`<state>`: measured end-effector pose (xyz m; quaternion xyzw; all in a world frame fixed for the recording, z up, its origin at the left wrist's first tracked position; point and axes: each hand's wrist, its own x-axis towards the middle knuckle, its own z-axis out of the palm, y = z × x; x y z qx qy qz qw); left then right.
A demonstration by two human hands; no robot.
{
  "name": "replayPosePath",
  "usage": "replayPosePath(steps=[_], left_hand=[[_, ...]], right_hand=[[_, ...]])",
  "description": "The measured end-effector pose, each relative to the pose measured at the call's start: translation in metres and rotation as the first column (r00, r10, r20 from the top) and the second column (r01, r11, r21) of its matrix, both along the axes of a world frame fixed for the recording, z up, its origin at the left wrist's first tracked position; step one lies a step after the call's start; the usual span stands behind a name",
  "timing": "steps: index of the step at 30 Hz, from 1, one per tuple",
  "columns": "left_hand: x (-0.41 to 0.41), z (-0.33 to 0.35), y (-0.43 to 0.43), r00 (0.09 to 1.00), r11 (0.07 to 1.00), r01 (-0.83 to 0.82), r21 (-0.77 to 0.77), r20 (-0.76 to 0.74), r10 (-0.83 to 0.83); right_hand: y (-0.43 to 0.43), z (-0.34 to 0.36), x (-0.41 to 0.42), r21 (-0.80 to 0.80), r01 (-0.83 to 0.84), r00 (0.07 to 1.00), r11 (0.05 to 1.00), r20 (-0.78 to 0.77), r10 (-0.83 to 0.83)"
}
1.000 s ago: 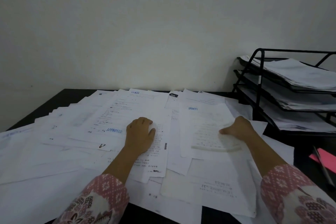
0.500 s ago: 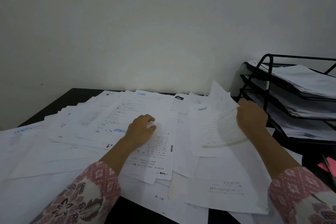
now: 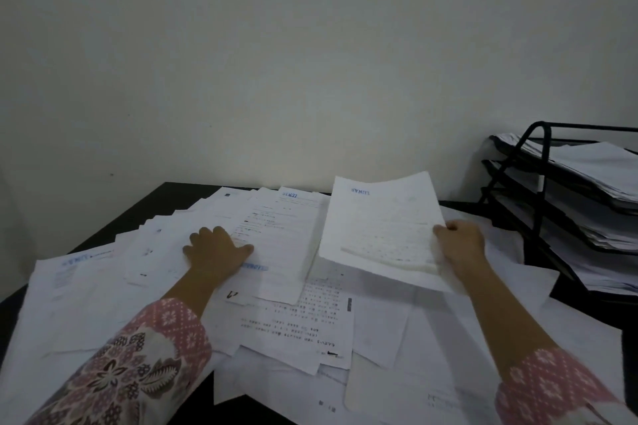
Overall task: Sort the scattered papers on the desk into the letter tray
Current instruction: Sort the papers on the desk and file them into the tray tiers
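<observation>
Since a moment before, the left hand (image 3: 215,252) had slid farther left over the scattered papers (image 3: 293,324) covering the dark worktop (image 3: 172,195), and it lay flat there with fingers straight and spread. To its right, the right hand (image 3: 461,245) pinched the right edge of a printed sheet (image 3: 379,228), lifted off the pile. At the far right stood the black letter tray (image 3: 542,183), with papers in all three tiers.
</observation>
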<state>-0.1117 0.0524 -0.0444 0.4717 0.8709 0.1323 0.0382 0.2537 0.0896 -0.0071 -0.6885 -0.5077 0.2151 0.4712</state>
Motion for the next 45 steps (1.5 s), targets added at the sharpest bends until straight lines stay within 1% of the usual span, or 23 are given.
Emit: replayPosePath(steps=[2,4,8,11,14,19,21,23,26,31,39,41,43,45], left_hand=[[-0.001,-0.001,0.000,1.000,1.000,-0.001,0.025,-0.008,0.001],[-0.002,0.000,0.003,1.000,0.999,0.001,0.039,0.020,-0.002],[-0.004,0.007,0.016,0.986,0.999,-0.015,0.053,0.165,0.006],[-0.006,0.009,0.028,0.974,0.995,-0.001,0.096,0.224,-0.021],[-0.005,0.005,0.041,0.973,0.990,0.039,0.136,0.221,-0.069],[0.014,-0.001,0.060,0.960,0.963,0.111,0.246,0.223,-0.168],[0.025,-0.002,0.065,0.963,0.957,0.111,0.268,0.210,-0.171],[0.032,-0.002,0.070,0.980,0.970,0.070,0.232,0.166,-0.110],[0.028,0.000,0.073,0.998,0.994,-0.017,0.111,0.059,0.011],[-0.010,0.002,0.061,0.989,0.990,-0.141,-0.012,0.051,0.141],[-0.039,0.011,0.034,0.993,0.983,-0.116,-0.143,0.023,0.120],[-0.043,0.013,0.032,0.993,0.982,-0.115,-0.149,0.010,0.118],[-0.051,0.011,0.030,0.992,0.985,-0.123,-0.118,0.025,0.126],[-0.059,0.005,0.029,0.994,0.997,-0.075,0.002,0.075,0.075]], right_hand=[[-0.004,-0.007,-0.017,-0.030,0.005,0.999,1.000,-0.040,-0.006],[-0.003,-0.017,-0.031,-0.036,0.011,0.997,0.999,-0.075,-0.014],[0.000,-0.035,-0.047,-0.018,0.053,0.992,0.998,-0.112,-0.055],[0.002,-0.042,-0.047,0.019,0.046,0.992,0.999,-0.115,-0.043],[0.004,-0.044,-0.044,0.055,0.045,0.994,0.997,-0.102,-0.039],[0.004,-0.050,-0.044,0.081,0.056,0.992,0.995,-0.116,-0.047],[0.003,-0.051,-0.046,0.102,0.051,0.993,0.993,-0.111,-0.039],[0.002,-0.051,-0.047,0.134,0.037,0.995,0.990,-0.092,-0.025],[0.001,-0.051,-0.049,0.165,0.019,0.998,0.986,-0.067,-0.009],[0.000,-0.051,-0.056,0.166,-0.013,0.997,0.986,-0.071,0.025],[-0.005,-0.047,-0.064,0.110,-0.035,0.996,0.993,-0.076,0.043],[-0.007,-0.047,-0.064,0.101,-0.031,0.995,0.994,-0.092,0.041],[-0.008,-0.046,-0.064,0.092,-0.030,0.994,0.995,-0.099,0.039],[-0.009,-0.046,-0.062,0.090,-0.033,0.993,0.995,-0.109,0.043]])
